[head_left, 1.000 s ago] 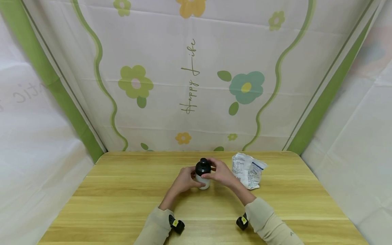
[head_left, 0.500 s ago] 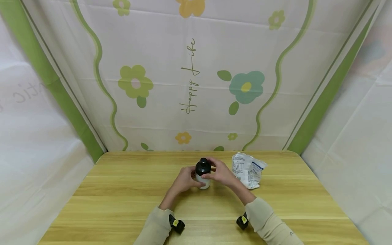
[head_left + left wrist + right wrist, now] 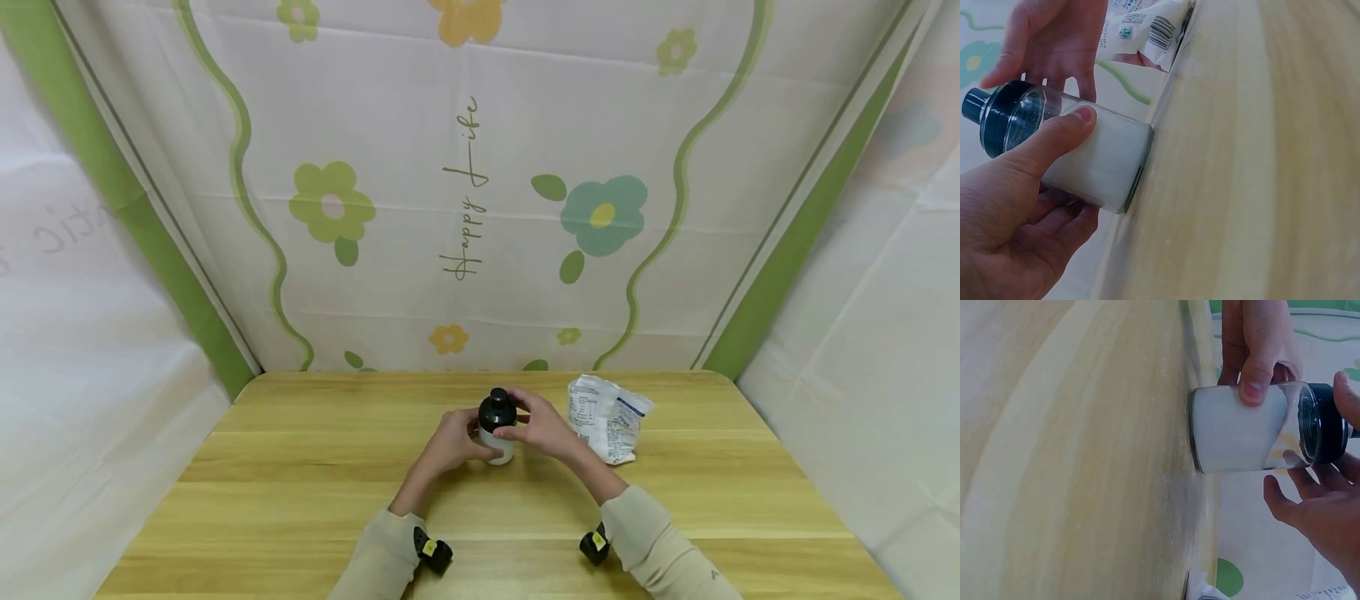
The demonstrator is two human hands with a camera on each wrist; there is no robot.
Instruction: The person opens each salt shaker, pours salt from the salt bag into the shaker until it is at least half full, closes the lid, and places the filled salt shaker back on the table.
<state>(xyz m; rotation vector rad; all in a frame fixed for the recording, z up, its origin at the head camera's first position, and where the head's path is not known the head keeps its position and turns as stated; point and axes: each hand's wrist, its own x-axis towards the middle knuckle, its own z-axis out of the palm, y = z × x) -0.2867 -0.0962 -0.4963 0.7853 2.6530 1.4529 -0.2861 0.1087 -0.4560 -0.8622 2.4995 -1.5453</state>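
A clear glass jar (image 3: pixel 1235 431), mostly filled with something white, stands upright on the wooden table; what fills it cannot be identified for certain. Its black lid (image 3: pixel 498 412) has a knob on top and sits on the jar. My left hand (image 3: pixel 452 442) grips the jar's body, thumb (image 3: pixel 1066 134) across the near side and fingers round the back. From the other side my right hand (image 3: pixel 546 429) holds the lid between thumb and fingers. In the right wrist view one finger of that hand stands off the glass.
A crumpled white packet (image 3: pixel 609 421) with printed text lies to the right of the jar, near the right hand. White specks dot the wooden table (image 3: pixel 1116 487) by the jar's base. Printed fabric walls (image 3: pixel 405 250) enclose the back and sides.
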